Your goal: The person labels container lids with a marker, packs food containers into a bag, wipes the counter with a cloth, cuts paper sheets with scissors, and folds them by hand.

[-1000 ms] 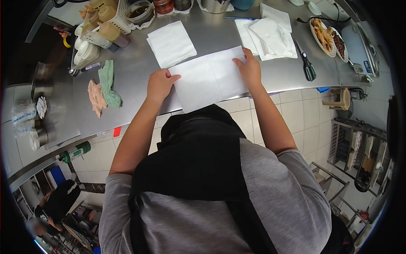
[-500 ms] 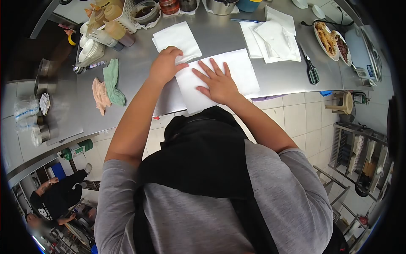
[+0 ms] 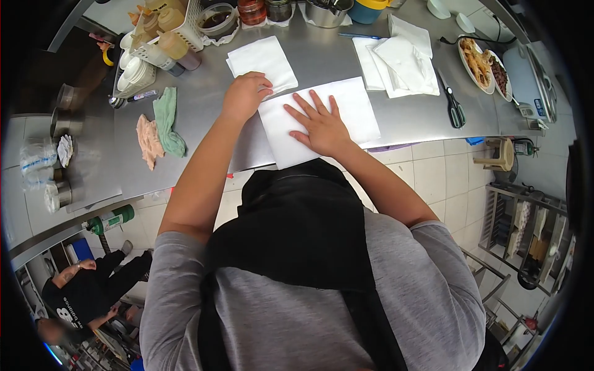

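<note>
My right hand [image 3: 325,128] lies flat on a large white paper sheet [image 3: 359,117], fingers spread. The sheet reaches to the counter's front edge, close to the black apron [image 3: 291,216]. My left hand [image 3: 244,96] rests at the lower edge of a smaller stack of folded white paper towels [image 3: 263,59], near the large sheet's upper left corner. Its fingers are bent and drawn together; what lies between them is hidden.
On the steel counter [image 3: 210,120] lie green and peach cloths [image 3: 166,117], more white paper towels [image 3: 408,65] and scissors [image 3: 455,108]. Squeeze bottles in a white basket [image 3: 193,25] stand at back left. Food plates [image 3: 476,62] sit right. A person [image 3: 86,290] is at lower left.
My left thumb has drawn in toward the fingers. My right hand stays flat on the sheet. The view has shifted slightly, and the person at lower left has moved a little.
</note>
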Available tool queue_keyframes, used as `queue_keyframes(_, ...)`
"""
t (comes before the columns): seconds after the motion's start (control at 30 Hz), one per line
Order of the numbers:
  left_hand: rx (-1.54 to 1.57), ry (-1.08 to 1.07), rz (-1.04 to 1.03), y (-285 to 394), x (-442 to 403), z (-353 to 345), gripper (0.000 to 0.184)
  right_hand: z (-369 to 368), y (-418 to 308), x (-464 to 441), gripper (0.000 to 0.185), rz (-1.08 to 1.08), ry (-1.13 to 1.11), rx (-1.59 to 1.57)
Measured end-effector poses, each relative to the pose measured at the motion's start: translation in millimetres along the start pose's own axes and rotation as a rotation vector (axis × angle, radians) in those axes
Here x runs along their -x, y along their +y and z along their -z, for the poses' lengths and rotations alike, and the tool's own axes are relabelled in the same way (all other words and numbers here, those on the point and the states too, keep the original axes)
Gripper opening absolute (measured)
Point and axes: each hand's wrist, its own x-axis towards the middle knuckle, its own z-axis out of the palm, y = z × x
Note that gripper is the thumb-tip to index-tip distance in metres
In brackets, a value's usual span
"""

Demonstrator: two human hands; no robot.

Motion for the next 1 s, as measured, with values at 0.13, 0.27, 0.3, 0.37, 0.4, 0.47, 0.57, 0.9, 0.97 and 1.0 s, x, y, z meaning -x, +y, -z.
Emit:
queue_keyframes(0.13, -0.012, 0.012, 0.007, 2.3, 0.5, 0.7, 0.014, -0.9, 0.7, -0.5, 0.062, 0.01, 0.009, 0.001)
queue_keyframes(0.27, -0.02, 0.043, -0.008, 4.1, -0.9, -0.5, 0.011, 1.3, 0.0, -0.9, 0.062, 0.011, 0.009, 0.006)
queue_keyframes(0.3, -0.041, 0.062, -0.005, 4.2, -1.4, -3.3, 0.009, 1.7, -0.6, -1.6, 0.062, 0.003, -0.002, -0.009)
queue_keyframes(0.37, -0.061, 0.087, 0.006, 3.1, 1.0, -6.5, 0.008, 5.2, -1.8, -1.4, 0.061, 0.009, -0.006, 0.004)
queue_keyframes(0.4, -0.06, 0.09, 0.01, 1.4, 1.1, -8.3, 0.008, 3.2, -1.0, -1.2, 0.061, 0.014, 0.009, 0.009)
queue_keyframes(0.47, -0.075, 0.085, 0.017, 0.3, 0.9, -8.7, 0.008, 5.2, -1.8, -1.9, 0.061, 0.012, 0.001, 0.009)
queue_keyframes(0.57, -0.075, 0.091, 0.019, -1.1, 0.1, -9.7, 0.008, 4.4, -2.7, -0.5, 0.06, 0.002, -0.008, 0.005)
queue_keyframes(0.9, -0.063, 0.235, 0.113, 23.7, 7.7, -0.4, 0.018, 6.0, -1.9, -0.9, 0.068, -0.005, 0.034, -0.061)
queue_keyframes(0.97, -0.136, 0.414, -0.127, 32.7, 18.7, 10.2, 0.023, 3.7, 5.6, 0.5, 0.073, -0.057, 0.18, -0.204)
queue_keyframes(1.0, -0.13, 0.415, -0.13, 38.8, 25.0, 16.8, 0.023, 2.9, 8.9, 1.1, 0.079, -0.104, 0.326, -0.35)
